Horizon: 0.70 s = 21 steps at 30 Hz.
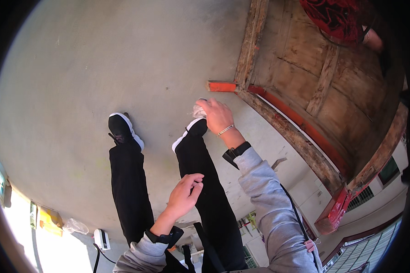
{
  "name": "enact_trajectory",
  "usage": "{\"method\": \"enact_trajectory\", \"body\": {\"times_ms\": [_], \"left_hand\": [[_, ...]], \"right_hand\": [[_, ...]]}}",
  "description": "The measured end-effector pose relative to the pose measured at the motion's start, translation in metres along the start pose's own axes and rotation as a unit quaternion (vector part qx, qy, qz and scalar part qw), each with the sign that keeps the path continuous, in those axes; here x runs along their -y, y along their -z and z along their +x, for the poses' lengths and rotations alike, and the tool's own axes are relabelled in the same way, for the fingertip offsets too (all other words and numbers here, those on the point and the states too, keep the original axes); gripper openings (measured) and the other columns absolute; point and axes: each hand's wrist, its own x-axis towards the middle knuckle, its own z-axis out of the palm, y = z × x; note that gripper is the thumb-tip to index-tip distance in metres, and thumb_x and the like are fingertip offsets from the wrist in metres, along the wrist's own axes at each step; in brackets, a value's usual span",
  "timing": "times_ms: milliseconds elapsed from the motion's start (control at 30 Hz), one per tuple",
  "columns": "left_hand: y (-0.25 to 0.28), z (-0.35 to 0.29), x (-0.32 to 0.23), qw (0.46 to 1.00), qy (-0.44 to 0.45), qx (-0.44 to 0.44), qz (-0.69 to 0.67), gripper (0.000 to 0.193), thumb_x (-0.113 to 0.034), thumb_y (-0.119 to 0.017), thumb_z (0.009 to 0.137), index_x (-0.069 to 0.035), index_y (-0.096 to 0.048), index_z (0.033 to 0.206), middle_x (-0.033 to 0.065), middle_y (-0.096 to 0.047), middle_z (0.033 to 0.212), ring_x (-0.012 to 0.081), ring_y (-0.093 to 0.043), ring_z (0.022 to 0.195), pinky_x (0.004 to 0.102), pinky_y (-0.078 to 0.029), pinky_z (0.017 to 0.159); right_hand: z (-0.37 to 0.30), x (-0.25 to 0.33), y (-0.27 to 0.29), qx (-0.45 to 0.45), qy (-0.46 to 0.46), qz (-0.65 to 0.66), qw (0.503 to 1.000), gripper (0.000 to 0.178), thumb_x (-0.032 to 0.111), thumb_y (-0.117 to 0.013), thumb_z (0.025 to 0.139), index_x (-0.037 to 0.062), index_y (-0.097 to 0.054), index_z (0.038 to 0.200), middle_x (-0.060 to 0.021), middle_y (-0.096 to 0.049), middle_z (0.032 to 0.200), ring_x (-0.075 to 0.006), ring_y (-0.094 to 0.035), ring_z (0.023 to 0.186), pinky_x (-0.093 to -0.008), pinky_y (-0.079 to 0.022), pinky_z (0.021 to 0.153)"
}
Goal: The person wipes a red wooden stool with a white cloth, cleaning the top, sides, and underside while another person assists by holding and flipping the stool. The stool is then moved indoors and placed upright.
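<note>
Well to the left of the right shoe point(196, 129), and nearer the person's body, a yellow item point(50, 222) lies in bright light with a clear plastic bag point(76, 226) just beside it; the white device point(102, 239) with a dark cable comes next, also on the near side of the shoe. The left shoe point(120, 127) is planted roughly level with the right shoe, across a strip of grey floor point(158, 136). The left hand point(186, 196) hangs on the near side of the right shoe, over the trouser leg; its fingers curl loosely, with a gap to the bent thumb, and no held thing shows there, though part of the palm is hidden. Just beyond the toe of the right shoe is a crumpled whitish bundle point(198, 110), perhaps cloth or thin plastic, pinched between the thumb and fingers of the right hand point(217, 116). That hand is seen from its back, at the right edge of the shoe in this view; whether hand or bundle touches the shoe or the floor, I cannot tell. As far as can be judged, the grip on the bundle is secured and its release is not yet done; anything further left to do does not show. To the right of the shoe and beyond it, a wooden frame point(294, 139) stands with an orange-painted block point(222, 86) at its near corner, and farthest off, past its boards, is a person in dark red clothing point(336, 19), only partly in view
</note>
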Motion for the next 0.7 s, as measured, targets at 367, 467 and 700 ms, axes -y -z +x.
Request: {"method": "enact_trajectory", "body": {"times_ms": [367,467,700], "left_hand": [[0.009,-0.001,-0.005,0.999,0.026,-0.017,0.024,0.023,-0.015,-0.055,0.094,-0.008,-0.057,0.116,0.0083,-0.061,0.105,0.0218,-0.065,0.09,0.0331,-0.051,0.078],[0.009,-0.002,-0.007,0.999,0.027,-0.019,0.019,0.023,-0.015,-0.056,0.093,-0.008,-0.057,0.115,0.0083,-0.061,0.105,0.0218,-0.065,0.09,0.033,-0.051,0.077],[0.007,0.001,-0.003,1.0,0.016,-0.025,0.007,0.022,-0.013,-0.056,0.093,-0.007,-0.057,0.114,0.0085,-0.062,0.103,0.0209,-0.065,0.089,0.032,-0.051,0.076]], "right_hand": [[0.01,-0.137,-0.084,-0.075,-0.224,-0.055,0.97,0.036,0.008,-0.051,0.09,0.0111,-0.047,0.125,-0.0176,-0.056,0.114,-0.037,-0.059,0.103,-0.0442,-0.052,0.083],[-0.065,-0.116,-0.126,0.24,-0.386,0.052,0.889,0.045,0.013,-0.058,0.084,0.0053,-0.046,0.127,-0.0261,-0.06,0.116,-0.041,-0.057,0.112,-0.0457,-0.048,0.093],[-0.04,-0.1,-0.085,-0.243,-0.226,0.107,0.937,0.06,-0.012,-0.058,0.072,0.0065,-0.044,0.127,-0.0206,-0.049,0.121,-0.0423,-0.051,0.113,-0.0462,-0.044,0.096]]}}
